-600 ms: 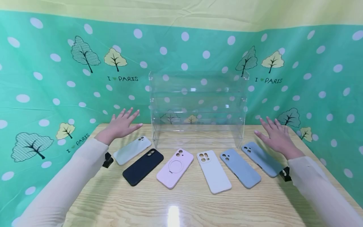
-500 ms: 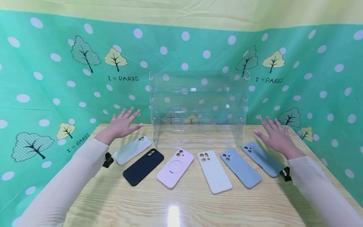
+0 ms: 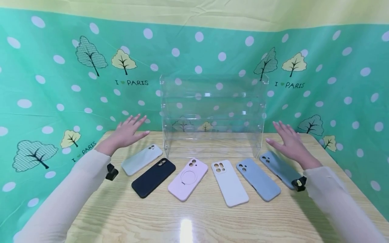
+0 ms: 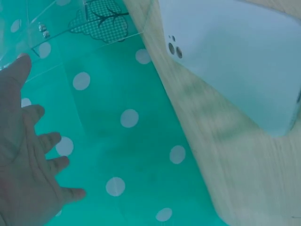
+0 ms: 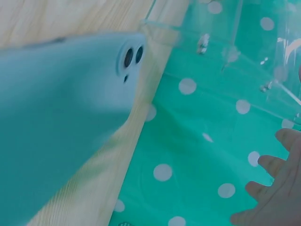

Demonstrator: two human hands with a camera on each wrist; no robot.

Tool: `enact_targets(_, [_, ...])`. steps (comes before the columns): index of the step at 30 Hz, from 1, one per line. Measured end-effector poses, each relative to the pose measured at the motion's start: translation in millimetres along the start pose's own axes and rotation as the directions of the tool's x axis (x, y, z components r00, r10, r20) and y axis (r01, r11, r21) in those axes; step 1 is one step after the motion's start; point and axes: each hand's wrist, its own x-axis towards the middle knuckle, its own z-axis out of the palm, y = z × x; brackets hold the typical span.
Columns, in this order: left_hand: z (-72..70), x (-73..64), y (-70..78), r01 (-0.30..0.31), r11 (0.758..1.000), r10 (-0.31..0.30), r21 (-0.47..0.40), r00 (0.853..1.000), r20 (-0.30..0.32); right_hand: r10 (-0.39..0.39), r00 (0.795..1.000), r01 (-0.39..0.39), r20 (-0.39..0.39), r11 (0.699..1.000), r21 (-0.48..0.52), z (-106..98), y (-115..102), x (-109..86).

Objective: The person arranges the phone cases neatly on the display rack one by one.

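My left hand hovers with fingers spread over the back left of the table, holding nothing. Below it lies a pale whitish phone case, also large in the left wrist view. My right hand, fingers spread and holding nothing, is above a blue-grey phone case at the far right, whose near end is partly covered by the wrist camera. Between the hands lie a black phone case, a pink one with a ring, a white phone case and a second blue-grey phone case.
A clear acrylic tiered rack stands behind the cases at the back of the wooden table. Green dotted cloth hangs behind and along both sides.
My left hand has shifted slightly left and up. My right hand has moved slightly left and up. The phone cases and rack stay in place.
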Motion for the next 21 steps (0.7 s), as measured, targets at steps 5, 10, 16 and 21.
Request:
enact_targets(5, [6.3, -3.5, -12.7, -0.047, 0.994, 0.045, -0.095, 0.999, -0.025, -0.009, 1.000, 0.009, -0.001, 0.999, 0.042, 3, -8, 4.1])
enact_targets(10, [19.1, -5.2, -21.1, -0.058, 0.964, 0.048, -0.260, 0.998, -0.046, -0.011, 1.000, 0.010, 0.000, 0.994, 0.108, 4, -13, 7.9])
enact_targets(16, [36.1, -8.8, -26.6, -0.016, 0.888, 0.021, -0.459, 1.000, 0.006, 0.051, 0.999, -0.049, -0.002, 0.976, 0.214, 11, -16, 10.5])
enact_targets(21, [50.4, -10.0, -30.3, 0.029, 0.806, 0.002, -0.591, 0.999, 0.051, 0.109, 0.994, -0.097, -0.019, 0.945, 0.311, 19, -20, 12.7])
